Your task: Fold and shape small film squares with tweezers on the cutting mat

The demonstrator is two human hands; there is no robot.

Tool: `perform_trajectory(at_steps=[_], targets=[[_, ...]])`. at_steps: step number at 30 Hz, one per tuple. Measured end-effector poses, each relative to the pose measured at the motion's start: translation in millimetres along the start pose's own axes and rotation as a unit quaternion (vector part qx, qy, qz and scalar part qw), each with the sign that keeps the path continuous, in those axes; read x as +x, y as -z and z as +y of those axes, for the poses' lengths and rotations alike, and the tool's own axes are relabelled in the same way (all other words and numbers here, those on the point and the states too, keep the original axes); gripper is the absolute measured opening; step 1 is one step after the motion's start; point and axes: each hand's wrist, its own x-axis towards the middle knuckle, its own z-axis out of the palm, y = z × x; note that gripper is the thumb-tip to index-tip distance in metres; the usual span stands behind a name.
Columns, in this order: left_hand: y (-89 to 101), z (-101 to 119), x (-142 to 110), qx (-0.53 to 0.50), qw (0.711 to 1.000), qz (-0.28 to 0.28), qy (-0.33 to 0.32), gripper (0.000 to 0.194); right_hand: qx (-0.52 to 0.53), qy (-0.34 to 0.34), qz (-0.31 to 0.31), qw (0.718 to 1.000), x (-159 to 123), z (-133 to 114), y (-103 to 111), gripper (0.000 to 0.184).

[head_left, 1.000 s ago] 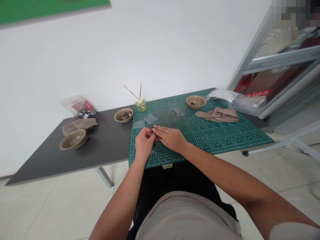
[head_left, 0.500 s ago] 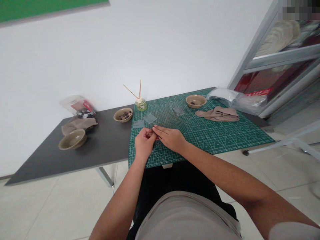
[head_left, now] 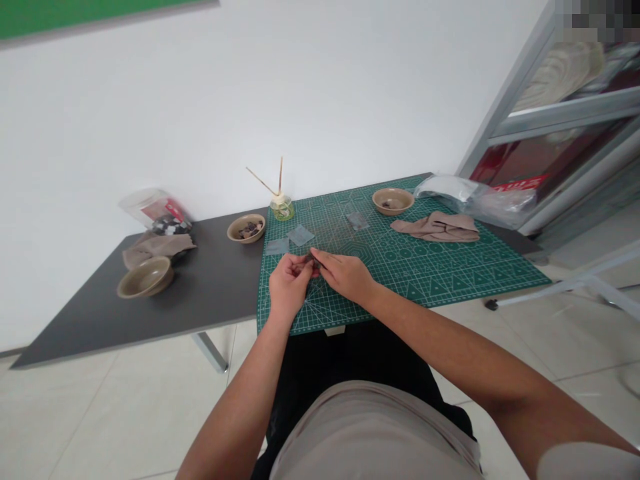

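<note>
My left hand [head_left: 289, 285] and my right hand [head_left: 345, 275] meet over the near left part of a green cutting mat [head_left: 425, 267]. Both pinch a small dark thing [head_left: 312, 259] between their fingertips; it is too small to name. Just beyond my hands lie two grey squares [head_left: 300, 235] [head_left: 277, 247] on the mat, and a third grey square [head_left: 357, 221] lies farther back.
A dark table [head_left: 200, 293] holds three tan bowls [head_left: 145, 277] [head_left: 246, 229] [head_left: 393, 201], a small bottle with sticks [head_left: 282, 208], a plastic jar [head_left: 157, 213], tan cloths [head_left: 434, 227] [head_left: 157, 247] and a clear bag [head_left: 470, 197]. A metal shelf [head_left: 565, 120] stands at right.
My right fingers have curled from lying flat into a pinch at the left fingertips, and a small dark thing now shows between them. Both hands stay in place.
</note>
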Motion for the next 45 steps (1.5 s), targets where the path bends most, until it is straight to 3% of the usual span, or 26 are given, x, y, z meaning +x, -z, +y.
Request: perform_trajectory(at_steps=[7,12,18,24,27,33,37,45], targets=[[1.3,-1.8,1.1,0.044,0.999,-0.012,-0.014,0.015,0.013,0.023,-0.006,1.0,-0.5,-0.3,1.0,0.042],[0.7,-3.4,1.2,-0.019,1.0,-0.011,-0.017,0.018,0.009,-0.017,-0.02,1.0,0.6,-0.2,-0.2,0.042],[-0.6,-3.2,1.6,0.006,1.0,-0.008,-0.019,0.017,0.01,-0.001,-0.013,1.0,-0.8,-1.4,1.1,0.044],[1.0,0.7,-0.3,-0.013,0.997,0.038,-0.07,0.016,0.028,-0.028,-0.029,0.999,1.6,-0.6,1.1,0.038],[2.2,-0.3,2.2,-0.01,0.993,0.061,-0.101,0.017,0.071,-0.07,0.006,0.995,4.3,1.4,3.3,0.034],[0.2,-0.6,7.7,-0.015,1.0,-0.004,-0.025,0.02,0.187,-0.165,0.127,0.96,10.0,11.5,9.9,0.024],[-0.7,-2.1,8.8,-0.016,1.0,-0.016,-0.005,0.02,0.217,-0.164,0.125,0.954,12.2,14.2,10.3,0.025],[3.2,-6.0,12.0,0.085,0.995,-0.034,-0.026,0.024,0.203,-0.13,0.108,0.965,11.4,12.2,6.0,0.024]])
